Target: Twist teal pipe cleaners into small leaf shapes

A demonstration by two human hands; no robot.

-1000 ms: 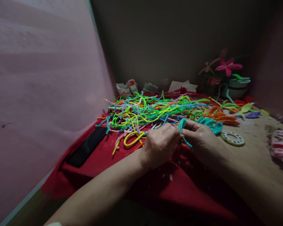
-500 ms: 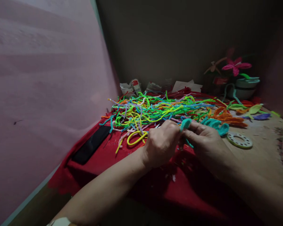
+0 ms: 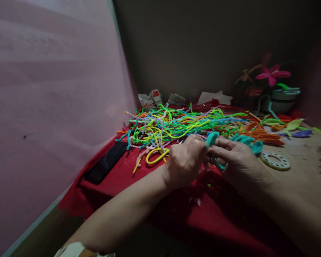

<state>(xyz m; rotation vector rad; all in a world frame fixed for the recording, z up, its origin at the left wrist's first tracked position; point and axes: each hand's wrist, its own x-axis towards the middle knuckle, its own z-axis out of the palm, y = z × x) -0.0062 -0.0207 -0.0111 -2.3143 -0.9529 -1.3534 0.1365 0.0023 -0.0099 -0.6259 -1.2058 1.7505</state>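
Right hand (image 3: 238, 159) pinching a fuzzy teal loop (image 3: 212, 139), left hand (image 3: 186, 160) curled beside it, grip hidden, multicoloured stems (image 3: 173, 124) beyond

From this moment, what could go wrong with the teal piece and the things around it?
The bent teal piece could slip or lose its shape, since the right hand has only a fingertip grip on it. The left hand might snag strands from the tangled pile just beyond. The right wrist could nudge the holed ring beside it.
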